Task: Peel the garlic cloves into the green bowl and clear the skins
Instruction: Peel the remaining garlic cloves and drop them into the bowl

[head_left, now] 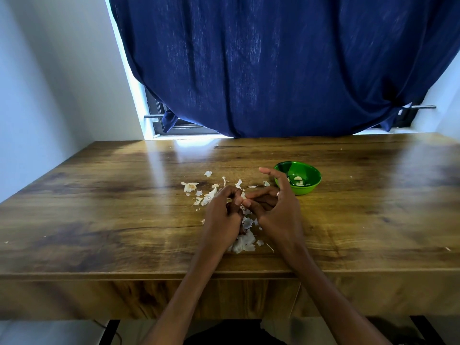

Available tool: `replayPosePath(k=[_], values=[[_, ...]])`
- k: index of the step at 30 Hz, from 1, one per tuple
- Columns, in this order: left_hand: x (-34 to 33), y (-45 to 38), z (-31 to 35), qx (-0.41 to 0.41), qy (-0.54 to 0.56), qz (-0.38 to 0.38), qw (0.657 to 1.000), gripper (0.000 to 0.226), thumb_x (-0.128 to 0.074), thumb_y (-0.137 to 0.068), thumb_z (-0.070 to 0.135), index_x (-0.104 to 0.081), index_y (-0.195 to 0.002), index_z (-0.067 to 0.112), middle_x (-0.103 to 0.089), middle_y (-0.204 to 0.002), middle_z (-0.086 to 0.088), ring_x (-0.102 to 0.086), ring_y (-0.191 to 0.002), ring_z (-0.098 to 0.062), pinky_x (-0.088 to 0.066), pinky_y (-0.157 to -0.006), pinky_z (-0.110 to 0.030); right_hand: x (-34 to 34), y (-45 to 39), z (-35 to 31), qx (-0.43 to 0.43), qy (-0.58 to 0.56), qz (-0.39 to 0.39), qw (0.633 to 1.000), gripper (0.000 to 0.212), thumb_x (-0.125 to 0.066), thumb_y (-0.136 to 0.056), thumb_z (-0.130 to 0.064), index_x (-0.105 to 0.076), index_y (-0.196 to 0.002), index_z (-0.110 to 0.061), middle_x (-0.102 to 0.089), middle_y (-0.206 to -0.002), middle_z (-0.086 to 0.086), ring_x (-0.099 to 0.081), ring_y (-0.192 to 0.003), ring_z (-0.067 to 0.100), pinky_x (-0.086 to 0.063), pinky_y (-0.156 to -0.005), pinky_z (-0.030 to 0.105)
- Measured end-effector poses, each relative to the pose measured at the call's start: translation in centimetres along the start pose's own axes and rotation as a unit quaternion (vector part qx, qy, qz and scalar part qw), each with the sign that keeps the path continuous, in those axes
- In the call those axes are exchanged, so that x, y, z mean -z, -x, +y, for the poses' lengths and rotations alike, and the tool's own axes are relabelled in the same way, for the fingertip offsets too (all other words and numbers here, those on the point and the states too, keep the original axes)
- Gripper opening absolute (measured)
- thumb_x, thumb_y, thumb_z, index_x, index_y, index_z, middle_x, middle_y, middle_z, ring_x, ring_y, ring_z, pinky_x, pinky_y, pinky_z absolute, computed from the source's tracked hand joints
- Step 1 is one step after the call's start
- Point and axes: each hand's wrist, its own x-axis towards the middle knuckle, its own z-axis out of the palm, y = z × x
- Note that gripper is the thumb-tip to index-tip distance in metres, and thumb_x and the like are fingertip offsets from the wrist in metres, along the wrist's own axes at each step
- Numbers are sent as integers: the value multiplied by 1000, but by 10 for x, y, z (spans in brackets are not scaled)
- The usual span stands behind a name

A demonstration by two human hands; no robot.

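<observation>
My left hand (225, 212) and my right hand (276, 207) meet over the middle of the wooden table (99, 207). Between their fingertips sits a small garlic clove (242, 198), mostly hidden by the fingers; both hands pinch it. My right index finger sticks out toward the green bowl (310, 189), which stands just right of the hands and holds a few peeled cloves (298, 181). White garlic skins (190, 186) lie scattered left of the hands, and a bigger heap of skins (245, 242) lies below them, near the table's front edge.
A dark blue curtain (286, 66) hangs over the window behind the table's far edge. A white wall (49, 83) stands to the left. Tiny skin flecks lie at the far left (6, 242) and far right (448, 249) of the table.
</observation>
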Motion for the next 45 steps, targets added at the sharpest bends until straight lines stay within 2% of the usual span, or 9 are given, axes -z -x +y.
replayPosePath(k=[5,9,12,17,21,26,35,40,45], values=[[0,1,1,-17,2,29,999,32,-55,-98,5,-56,-87,35,-63,-84,-2,-64,-72,-30,-55,-59,-58,0,0,1,-5,2,5,1000,74,-86,-77,-4,-49,-138,-24,-77,-91,-8,-73,-89,1,-57,-80,15],[4,5,10,-31,35,69,997,20,-64,-94,2,-62,-85,19,-68,-88,3,-71,-69,-19,-55,-54,-28,-1,0,0,-9,6,16,1000,73,-88,-76,-14,-50,-137,-26,-77,-91,-11,-73,-89,0,-58,-80,17],[5,8,17,-31,73,96,992,17,-71,-90,0,-66,-83,15,-72,-85,3,-70,-57,-18,-53,-49,-26,-1,1,1,-12,4,18,1000,72,-89,-76,-21,-50,-136,-29,-77,-92,-12,-73,-90,1,-59,-81,20],[7,10,21,-25,88,144,985,21,-80,-82,3,-65,-91,15,-74,-86,4,-72,-66,-10,-52,-50,-18,-1,1,-3,-9,16,11,1000,70,-87,-79,-21,-51,-139,-29,-76,-92,-17,-69,-90,-11,-51,-76,4],[6,9,18,-29,72,135,988,26,-80,-83,8,-61,-91,25,-73,-86,10,-71,-78,-6,-58,-62,-27,-1,1,0,-10,5,9,1000,65,-86,-79,-23,-52,-135,-29,-77,-93,-10,-72,-93,1,-59,-84,24],[4,8,15,-39,37,127,990,30,-74,-85,3,-56,-87,27,-68,-87,13,-64,-92,5,-45,-70,-6,-1,-1,4,-34,2,-16,999,59,-84,-82,-23,-53,-130,-30,-74,-97,-4,-71,-95,6,-61,-85,33],[3,3,3,-77,0,92,993,23,-64,-89,-6,-62,-89,17,-65,-87,12,-63,-87,-3,-49,-76,-14,3,-5,4,-91,-108,-34,989,44,-79,-86,-5,-63,-120,-26,-75,-101,2,-73,-99,16,-61,-82,30],[3,4,-4,-45,-47,88,994,32,-60,-89,-4,-72,-98,25,-72,-96,15,-72,-83,-13,-61,-75,-43,5,-6,6,-105,-162,-17,981,34,-75,-87,2,-69,-114,-18,-76,-99,6,-73,-101,25,-61,-87,39],[6,9,9,-72,-39,135,987,9,-81,-83,15,-77,-89,21,-69,-79,23,-68,-78,7,-52,-70,-10,7,-8,10,-117,-173,-12,978,27,-73,-87,3,-71,-109,-13,-76,-99,7,-71,-99,20,-56,-89,36]])
